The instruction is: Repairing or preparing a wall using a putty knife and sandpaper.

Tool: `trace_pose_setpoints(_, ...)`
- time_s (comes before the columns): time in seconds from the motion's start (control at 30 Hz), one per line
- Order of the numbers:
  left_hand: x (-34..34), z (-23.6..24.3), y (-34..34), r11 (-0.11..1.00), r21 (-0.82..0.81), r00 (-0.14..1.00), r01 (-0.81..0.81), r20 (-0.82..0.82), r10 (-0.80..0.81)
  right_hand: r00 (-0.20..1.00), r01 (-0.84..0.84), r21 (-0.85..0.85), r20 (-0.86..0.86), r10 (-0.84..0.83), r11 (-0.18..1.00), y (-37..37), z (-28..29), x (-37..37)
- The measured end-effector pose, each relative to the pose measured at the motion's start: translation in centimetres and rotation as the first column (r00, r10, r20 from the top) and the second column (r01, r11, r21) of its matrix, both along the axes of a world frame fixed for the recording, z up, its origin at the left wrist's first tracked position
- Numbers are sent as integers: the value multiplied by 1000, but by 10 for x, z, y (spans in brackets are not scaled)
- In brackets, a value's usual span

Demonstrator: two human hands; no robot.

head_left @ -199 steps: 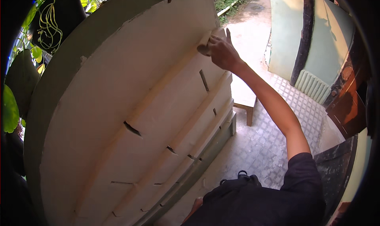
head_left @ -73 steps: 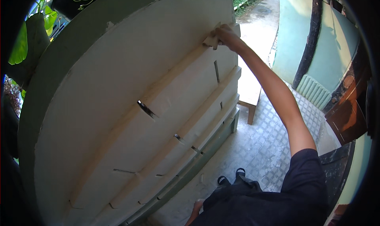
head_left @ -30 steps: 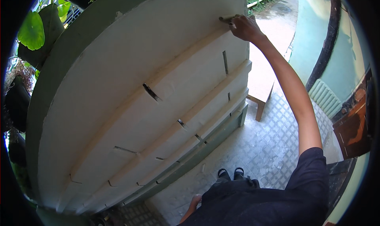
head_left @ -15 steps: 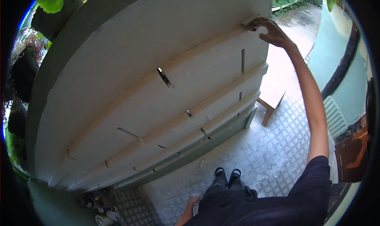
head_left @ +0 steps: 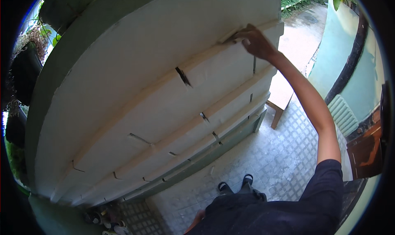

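Note:
My right hand [head_left: 257,43] reaches out to the upper ledge [head_left: 197,60] of a white wall [head_left: 135,78]. Its fingers are closed on a small flat block [head_left: 228,37], pressed along the ledge's top edge; the block's exact kind is not clear. Low beside my hip is my left hand [head_left: 200,214], mostly cut off by my dark shirt, its fingers not visible. Several stepped ledges cross the wall, cut by narrow dark slots [head_left: 183,76].
A small wooden table [head_left: 277,109] stands past the wall's right end. Patterned tiles [head_left: 279,152] cover the floor, with pale dust on them. Dark plant pots [head_left: 26,74] hang at the left, and containers [head_left: 98,217] sit at the lower left. A green wall [head_left: 341,50] rises at the right.
My right hand has slid left along the upper ledge with the block, away from the wall's right end. My left hand has sunk lower, and my feet have shifted apart.

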State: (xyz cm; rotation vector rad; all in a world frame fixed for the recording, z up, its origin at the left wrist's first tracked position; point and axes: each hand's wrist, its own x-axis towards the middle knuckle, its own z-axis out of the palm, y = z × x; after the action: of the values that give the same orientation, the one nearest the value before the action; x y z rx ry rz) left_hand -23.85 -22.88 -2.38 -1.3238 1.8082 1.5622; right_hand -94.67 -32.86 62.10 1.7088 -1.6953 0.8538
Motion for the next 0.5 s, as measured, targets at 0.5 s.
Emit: trace_pose_setpoints(0.5, -4, 48, -52, 881, 77, 883, -466, -11, 469, 987, 152, -156, -34, -159, 976, 9, -6, -32)
